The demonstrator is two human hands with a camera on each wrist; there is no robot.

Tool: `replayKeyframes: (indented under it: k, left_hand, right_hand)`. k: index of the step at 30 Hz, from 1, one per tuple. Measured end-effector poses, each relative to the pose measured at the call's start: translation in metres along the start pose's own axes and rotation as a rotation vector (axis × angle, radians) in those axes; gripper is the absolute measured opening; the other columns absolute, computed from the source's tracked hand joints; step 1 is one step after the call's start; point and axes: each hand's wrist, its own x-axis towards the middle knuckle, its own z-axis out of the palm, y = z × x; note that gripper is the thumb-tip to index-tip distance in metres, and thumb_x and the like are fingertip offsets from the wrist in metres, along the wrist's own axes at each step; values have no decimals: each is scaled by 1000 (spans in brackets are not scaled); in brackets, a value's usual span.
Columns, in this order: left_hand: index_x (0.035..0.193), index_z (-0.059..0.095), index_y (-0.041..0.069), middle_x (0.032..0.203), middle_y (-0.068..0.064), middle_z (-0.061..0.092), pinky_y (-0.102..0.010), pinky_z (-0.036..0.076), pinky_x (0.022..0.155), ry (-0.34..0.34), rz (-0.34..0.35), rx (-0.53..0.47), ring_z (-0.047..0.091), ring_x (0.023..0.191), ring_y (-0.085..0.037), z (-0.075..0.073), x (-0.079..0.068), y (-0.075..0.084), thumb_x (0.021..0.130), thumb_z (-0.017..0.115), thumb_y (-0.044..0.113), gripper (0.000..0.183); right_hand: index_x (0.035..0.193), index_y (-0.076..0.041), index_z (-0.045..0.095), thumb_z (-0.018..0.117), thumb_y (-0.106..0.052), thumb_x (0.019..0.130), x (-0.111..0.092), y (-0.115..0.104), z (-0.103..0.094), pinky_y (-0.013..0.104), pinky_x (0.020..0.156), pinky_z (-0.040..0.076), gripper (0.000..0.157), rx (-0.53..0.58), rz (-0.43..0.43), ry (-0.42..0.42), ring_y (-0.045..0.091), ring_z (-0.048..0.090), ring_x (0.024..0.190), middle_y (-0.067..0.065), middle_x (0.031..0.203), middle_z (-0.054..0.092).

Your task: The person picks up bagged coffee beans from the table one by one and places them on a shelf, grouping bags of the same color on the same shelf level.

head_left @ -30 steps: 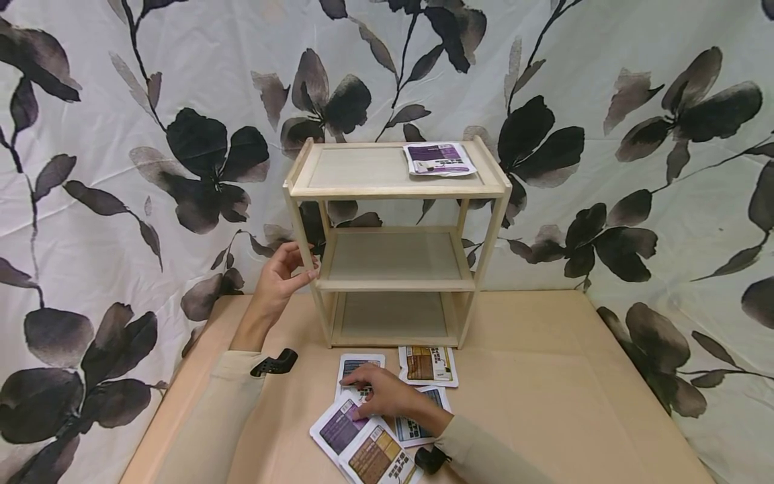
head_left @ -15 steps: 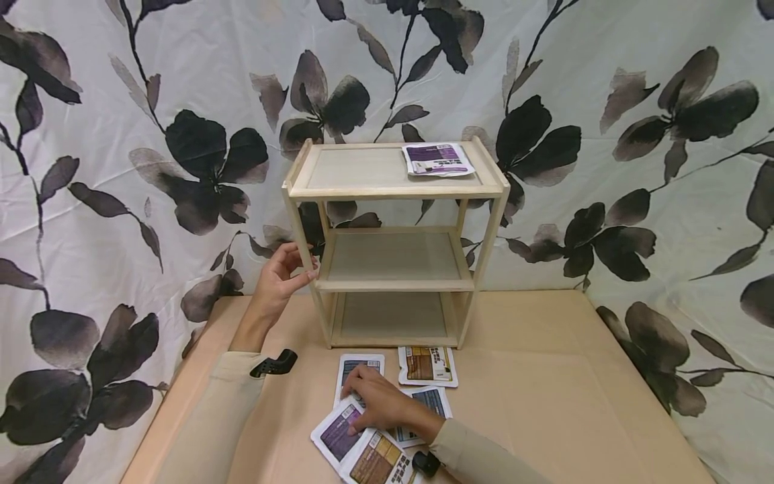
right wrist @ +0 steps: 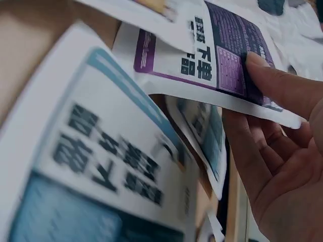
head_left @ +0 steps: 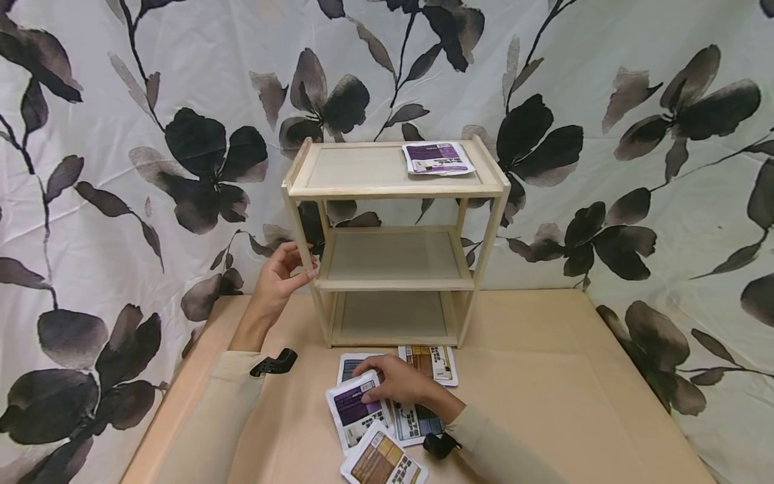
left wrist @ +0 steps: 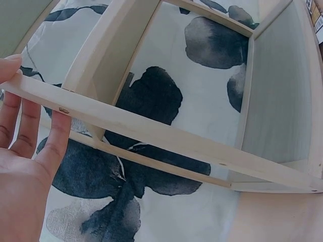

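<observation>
My left hand [head_left: 277, 282] grips the front left post [left wrist: 151, 133] of a small three-tier wooden shelf [head_left: 396, 286], thumb on one side and fingers on the other. In the head view my right hand [head_left: 396, 386] pinches a white and purple packet [head_left: 357, 407] at its upper right edge. The right wrist view has the thumb on the packet's printed face and the fingers beneath it. Close under and around it lie a brown packet [head_left: 387, 460], a blue packet [head_left: 417, 423] and a partly covered packet [head_left: 349, 363]. Another brown packet [head_left: 444, 366] lies near the shelf's foot.
One more purple packet [head_left: 438, 158] rests on the right of the shelf's top tier. The shelf stands on a tan tabletop [head_left: 538, 376], close to a white cloth [head_left: 641, 202] printed with dark flowers.
The purple packet has come away from beside the front brown packet, moving up and right with my right hand. My left hand stays on the post.
</observation>
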Motion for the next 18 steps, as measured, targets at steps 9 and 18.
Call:
replayKeyframes:
  k: [9, 18]
  left_hand:
    - [129, 60, 8, 107, -15, 65, -28, 51, 86, 3, -11, -15, 60, 100, -20, 1, 1, 0, 87, 69, -12, 47]
    - [133, 51, -7, 106, -10, 65, -28, 50, 86, 4, -20, -11, 60, 101, -20, 0, 1, 0, 88, 69, -12, 49]
  right_hand:
    - [111, -8, 70, 78, -11, 88, -6, -1, -25, 32, 71, 56, 24, 122, 33, 88, 14, 67, 81, 6, 99, 73]
    - [125, -6, 66, 70, -12, 96, -6, 10, -31, 39, 70, 59, 30, 99, 15, 159, 12, 69, 80, 8, 103, 73]
